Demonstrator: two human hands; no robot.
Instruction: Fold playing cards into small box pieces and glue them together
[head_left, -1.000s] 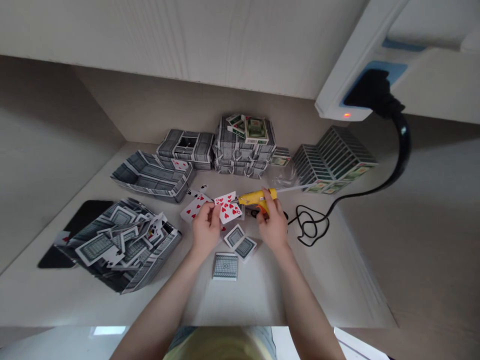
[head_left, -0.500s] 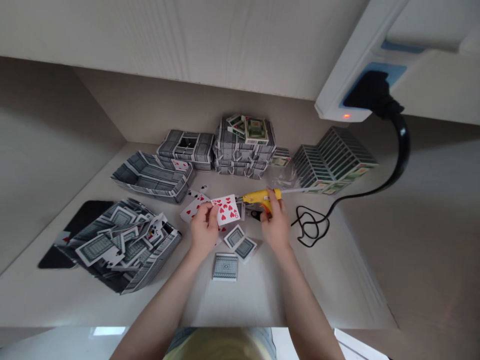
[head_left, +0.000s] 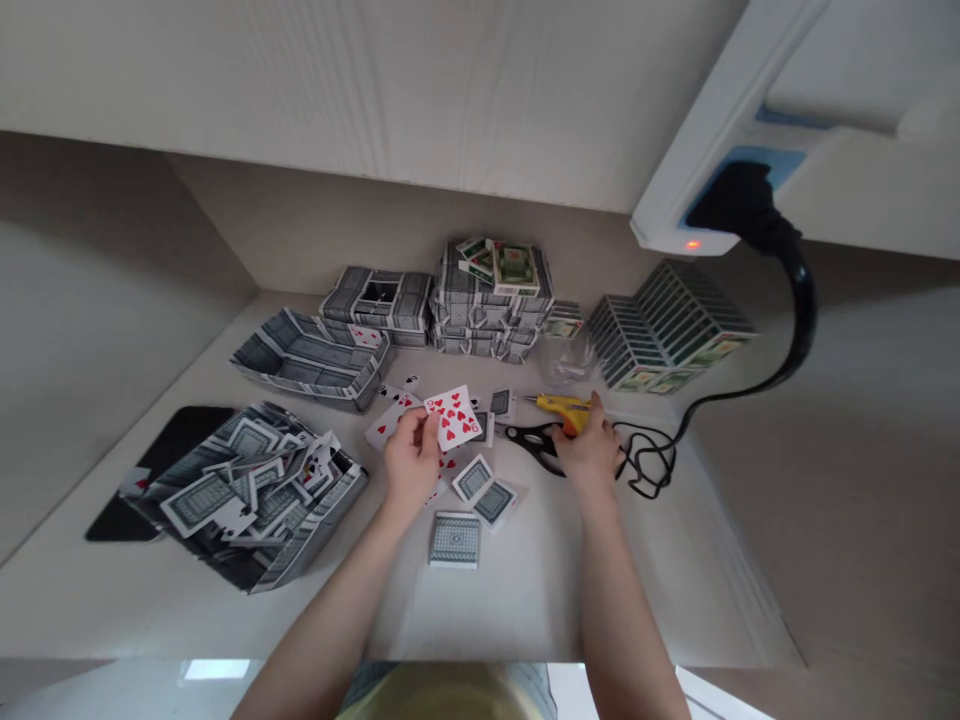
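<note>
Our left hand point(head_left: 414, 455) pinches the card point(head_left: 452, 418) by its left end between thumb and fingers, hearts up, to the left of the scissors point(head_left: 534, 440). Our right hand point(head_left: 592, 450) curls around the gun point(head_left: 564, 406), just beyond the scissors; whether the table point(head_left: 525, 605) takes its weight, we cannot tell.

The step in hand looks like setting the gun aside. To do it well, we should keep the nozzle point(head_left: 531, 399) off the loose card point(head_left: 502, 404) beyond the scissors, keep the cord point(head_left: 654, 452) slack to their right, and hold the card by its edge in case it carries glue, which we cannot see.

Compared with half a second ago, the gun is farther right, away from the card; the loose card and more of the scissors show, while the card hardly shifts.
</note>
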